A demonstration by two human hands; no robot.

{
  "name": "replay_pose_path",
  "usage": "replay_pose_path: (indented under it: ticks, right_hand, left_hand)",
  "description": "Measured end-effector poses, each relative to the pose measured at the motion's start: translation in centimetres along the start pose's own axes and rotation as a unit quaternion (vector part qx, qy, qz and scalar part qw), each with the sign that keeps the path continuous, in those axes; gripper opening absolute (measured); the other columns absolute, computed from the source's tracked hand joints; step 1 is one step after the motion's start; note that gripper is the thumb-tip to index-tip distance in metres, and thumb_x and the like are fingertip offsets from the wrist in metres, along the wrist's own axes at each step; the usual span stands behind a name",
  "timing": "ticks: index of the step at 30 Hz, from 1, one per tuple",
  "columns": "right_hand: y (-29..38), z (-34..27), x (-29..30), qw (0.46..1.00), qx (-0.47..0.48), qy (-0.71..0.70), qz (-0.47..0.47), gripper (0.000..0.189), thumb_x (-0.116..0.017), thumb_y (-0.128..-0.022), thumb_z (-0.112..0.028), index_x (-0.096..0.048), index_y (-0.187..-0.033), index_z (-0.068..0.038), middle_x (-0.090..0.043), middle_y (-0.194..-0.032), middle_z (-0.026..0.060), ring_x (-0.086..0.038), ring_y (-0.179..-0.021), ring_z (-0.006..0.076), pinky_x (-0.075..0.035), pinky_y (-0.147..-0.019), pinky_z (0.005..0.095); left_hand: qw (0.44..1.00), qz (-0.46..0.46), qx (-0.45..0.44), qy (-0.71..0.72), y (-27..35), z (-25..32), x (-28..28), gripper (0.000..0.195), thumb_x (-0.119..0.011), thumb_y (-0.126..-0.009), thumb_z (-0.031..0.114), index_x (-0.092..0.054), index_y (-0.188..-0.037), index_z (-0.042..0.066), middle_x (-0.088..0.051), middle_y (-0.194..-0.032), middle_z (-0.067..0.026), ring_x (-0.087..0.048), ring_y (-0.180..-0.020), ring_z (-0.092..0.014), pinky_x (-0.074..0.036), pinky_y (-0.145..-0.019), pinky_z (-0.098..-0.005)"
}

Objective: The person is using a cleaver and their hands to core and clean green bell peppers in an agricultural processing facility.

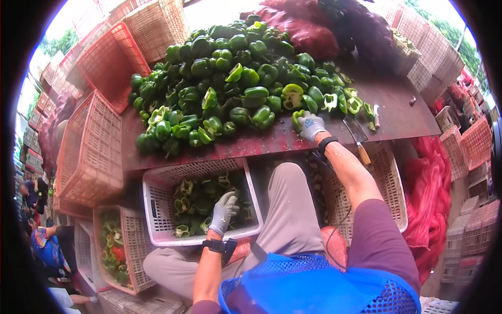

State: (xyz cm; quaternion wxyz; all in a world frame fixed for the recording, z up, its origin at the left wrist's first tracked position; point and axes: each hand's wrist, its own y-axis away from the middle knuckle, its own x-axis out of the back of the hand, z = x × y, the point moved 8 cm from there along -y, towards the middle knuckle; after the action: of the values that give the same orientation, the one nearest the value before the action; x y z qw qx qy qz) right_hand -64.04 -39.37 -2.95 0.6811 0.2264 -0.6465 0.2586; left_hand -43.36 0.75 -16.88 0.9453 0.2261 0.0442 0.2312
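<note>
My right hand (312,126), in a grey-white work glove, grips a green bell pepper piece (297,120) at the table's front edge. My left hand (225,213), gloved too, hovers over a white plastic crate (149,219) with its fingers loosely apart and nothing seen in them. Cut green bell peppers (184,204) lie inside that crate. A large heap of green bell peppers (235,74), some whole and some halved, covers much of the table (396,106). Right of my right hand rest a cleaver with a wooden handle (357,135) and a small knife (377,117).
Mesh sacks (302,31) stand behind the heap. Pink crates (90,153) are stacked on the left; one lower crate (129,251) holds pepper pieces. Another crate (392,188) and red netting (427,200) lie at the right. A person (49,243) is at the far left.
</note>
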Motion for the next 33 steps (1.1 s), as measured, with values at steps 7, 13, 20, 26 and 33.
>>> replay_pose_path:
  ticks: [7,13,20,26,33]
  right_hand:
    - [9.1,-21.1,7.8,0.833,0.349,-0.419,-0.093,0.040,-0.080,-0.078,-0.030,-0.069,-0.108,-0.006,-0.069,-0.099,0.0175,-0.069,-0.095,0.0344,-0.055,-0.084,0.0437]
    - [13.8,-30.3,4.6,0.774,0.306,-0.544,-0.107,0.051,-0.081,-0.084,-0.030,-0.065,-0.122,0.001,-0.068,-0.103,0.0151,-0.066,-0.099,0.0265,-0.052,-0.088,0.0372]
    - [15.6,-31.7,4.6,0.731,0.260,-0.621,-0.110,0.032,-0.074,-0.086,-0.023,-0.066,-0.109,-0.002,-0.070,-0.100,0.0176,-0.070,-0.094,0.0342,-0.053,-0.084,0.0429]
    - [16.8,-31.8,4.2,0.837,0.266,-0.463,-0.118,0.025,-0.064,-0.096,-0.024,-0.063,-0.106,-0.001,-0.070,-0.102,0.0216,-0.068,-0.096,0.0446,-0.053,-0.081,0.0486]
    - [16.8,-33.9,0.4,0.642,0.095,-0.718,-0.253,0.023,-0.062,-0.101,-0.029,-0.065,-0.100,-0.006,-0.068,-0.088,0.0079,-0.064,-0.076,0.0188,-0.050,-0.065,0.0351]
  left_hand:
    - [0.950,-0.049,-0.103,0.289,0.5,8.3,-2.3,0.069,-0.055,-0.106,0.048,-0.032,-0.161,0.014,-0.056,-0.142,-0.0141,-0.061,-0.115,-0.022,-0.053,-0.096,-0.0383]
    - [0.953,0.055,-0.202,0.219,2.3,10.1,2.1,0.046,-0.062,-0.104,0.030,-0.050,-0.143,0.009,-0.063,-0.128,-0.0078,-0.060,-0.114,-0.017,-0.050,-0.101,-0.0323]
    - [0.925,0.024,-0.174,0.337,2.4,7.7,3.2,0.034,-0.056,-0.107,0.029,-0.057,-0.133,0.007,-0.065,-0.119,-0.0056,-0.062,-0.108,-0.015,-0.050,-0.096,-0.0305]
    - [0.936,0.114,-0.195,0.269,3.0,8.0,2.9,0.031,-0.057,-0.107,0.027,-0.056,-0.130,0.007,-0.064,-0.111,-0.0057,-0.063,-0.100,-0.015,-0.053,-0.089,-0.0303]
    - [0.907,0.259,-0.264,0.203,3.6,9.9,5.3,0.032,-0.061,-0.105,0.027,-0.055,-0.131,0.010,-0.064,-0.108,-0.0058,-0.064,-0.088,-0.016,-0.055,-0.075,-0.0302]
